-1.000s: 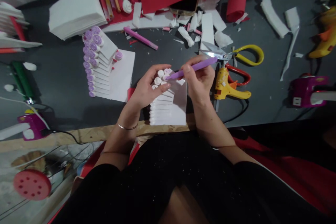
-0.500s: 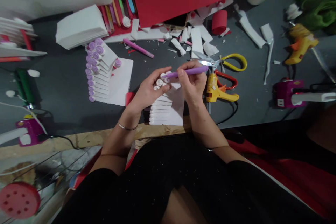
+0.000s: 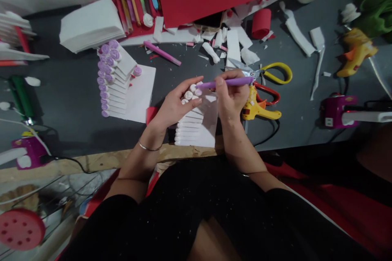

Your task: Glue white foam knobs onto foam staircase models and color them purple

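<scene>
My right hand (image 3: pixel 232 94) grips a purple marker (image 3: pixel 235 82), its tip at a small white rolled-paper rose tinted purple. Thumb and fingers of my left hand (image 3: pixel 177 104) curve around a cluster of white rolled roses (image 3: pixel 188 95), holding them at the top of a white card (image 3: pixel 210 120). More white rolls are lined up down the card's left edge. Left of my hands lies another card (image 3: pixel 142 94), bearing a row of purple-tinted rolled roses (image 3: pixel 107 67) and one loose purple rose (image 3: pixel 137 71).
Scissors (image 3: pixel 277 74) and a yellow glue gun (image 3: pixel 260 110) lie right of my right hand. A pink marker (image 3: pixel 162 54), paper scraps (image 3: pixel 233 45) and a red paper roll (image 3: pixel 261 23) lie beyond. A white paper stack (image 3: pixel 92 24) stands back left; a second glue gun (image 3: pixel 355 51) is far right.
My right hand and the marker have shifted slightly right, the tip still at the roses. My left hand keeps its hold. The whole view has shifted a little.
</scene>
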Demonstrator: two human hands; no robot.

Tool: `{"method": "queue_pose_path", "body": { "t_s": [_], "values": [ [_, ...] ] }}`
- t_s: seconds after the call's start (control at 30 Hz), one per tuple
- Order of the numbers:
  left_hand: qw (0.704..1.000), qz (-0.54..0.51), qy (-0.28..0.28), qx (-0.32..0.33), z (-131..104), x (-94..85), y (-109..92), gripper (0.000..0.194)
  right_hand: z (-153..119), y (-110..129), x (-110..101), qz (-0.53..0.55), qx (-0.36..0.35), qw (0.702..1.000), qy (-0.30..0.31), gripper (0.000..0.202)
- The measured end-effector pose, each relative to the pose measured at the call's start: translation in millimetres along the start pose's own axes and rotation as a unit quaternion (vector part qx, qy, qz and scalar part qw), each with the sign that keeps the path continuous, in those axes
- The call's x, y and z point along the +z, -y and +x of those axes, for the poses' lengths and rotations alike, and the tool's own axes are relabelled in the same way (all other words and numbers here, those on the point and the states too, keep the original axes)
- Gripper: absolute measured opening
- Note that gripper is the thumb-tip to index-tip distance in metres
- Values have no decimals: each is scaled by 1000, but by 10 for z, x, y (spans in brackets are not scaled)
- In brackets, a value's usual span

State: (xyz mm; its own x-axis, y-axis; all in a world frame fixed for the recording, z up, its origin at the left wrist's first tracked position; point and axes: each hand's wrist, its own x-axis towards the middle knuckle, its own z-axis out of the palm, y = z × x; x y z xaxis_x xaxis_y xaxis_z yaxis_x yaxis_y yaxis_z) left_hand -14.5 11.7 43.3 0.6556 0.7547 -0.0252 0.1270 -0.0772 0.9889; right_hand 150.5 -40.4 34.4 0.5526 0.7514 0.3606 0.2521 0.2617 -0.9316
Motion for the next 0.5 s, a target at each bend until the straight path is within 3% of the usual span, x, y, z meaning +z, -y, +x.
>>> {"method": "queue_pose_path", "body": {
  "t_s": [0.2, 0.3, 0.43, 0.5],
  "values": [
    [1000, 2, -4, 3, 8, 11, 26, 70, 8, 35, -3, -20, 29, 999, 12, 33],
    [1000, 13, 0, 12, 8, 13, 23, 68, 11, 23, -10, -13, 17, 1000, -5, 33],
    [1000, 21, -7, 21, 9, 22, 13, 65, 17, 30, -34, -25, 12, 999, 39, 30],
    [1000, 13, -8, 21, 8, 27, 6, 65, 16, 43, -46, -30, 4, 999, 28, 29]
  ]
}}
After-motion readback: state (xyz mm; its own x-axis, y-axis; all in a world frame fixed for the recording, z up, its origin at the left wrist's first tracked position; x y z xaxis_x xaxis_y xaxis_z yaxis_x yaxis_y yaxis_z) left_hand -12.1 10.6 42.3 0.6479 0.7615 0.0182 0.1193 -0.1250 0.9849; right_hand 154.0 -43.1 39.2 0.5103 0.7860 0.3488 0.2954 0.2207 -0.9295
